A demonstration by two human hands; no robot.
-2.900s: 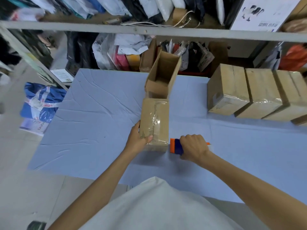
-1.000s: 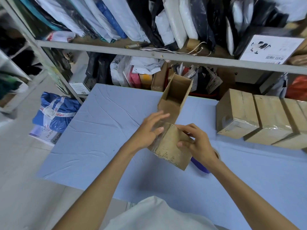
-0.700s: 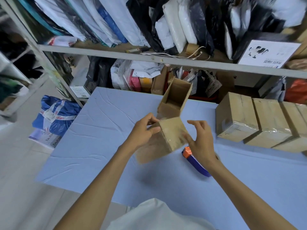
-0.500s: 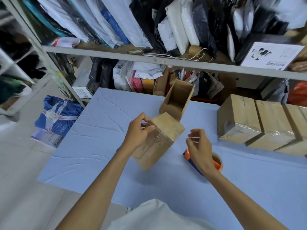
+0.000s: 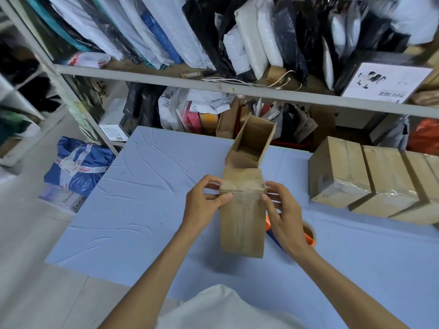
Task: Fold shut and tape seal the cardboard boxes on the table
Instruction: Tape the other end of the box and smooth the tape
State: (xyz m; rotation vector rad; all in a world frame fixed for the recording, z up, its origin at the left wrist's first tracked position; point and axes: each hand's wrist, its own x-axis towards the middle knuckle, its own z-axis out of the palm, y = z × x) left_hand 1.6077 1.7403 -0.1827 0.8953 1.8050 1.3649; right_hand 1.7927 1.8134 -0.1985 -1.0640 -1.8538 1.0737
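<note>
Cardboard boxes share your table [image 5: 142, 210], whose blue cloth fills most of the view. A row of sealed boxes [image 5: 339, 176] lies at 3 o'clock, well apart from your work. One open box [image 5: 251, 143] stands at 12 o'clock, flaps up, just behind the box in hand [image 5: 242, 222].

That box stands on end at the centre, glossy tape showing across its top. Whether its foot touches the cloth I cannot tell.

Your hands hold it by that top. The left hand [image 5: 204, 205] pinches the upper left edge between thumb and fingers. The right hand [image 5: 282, 214] curls round the upper right corner, thumb on the near face.

I judge you are rubbing down the tape ends, so this box is nearly sealed. The tape dispenser [image 5: 308, 236] lies at 4 o'clock, partly hidden behind your right hand.

Next, as I read it: press both ends flat, set this box with the sealed row, then fold the open box's flaps and take up the dispenser.
</note>
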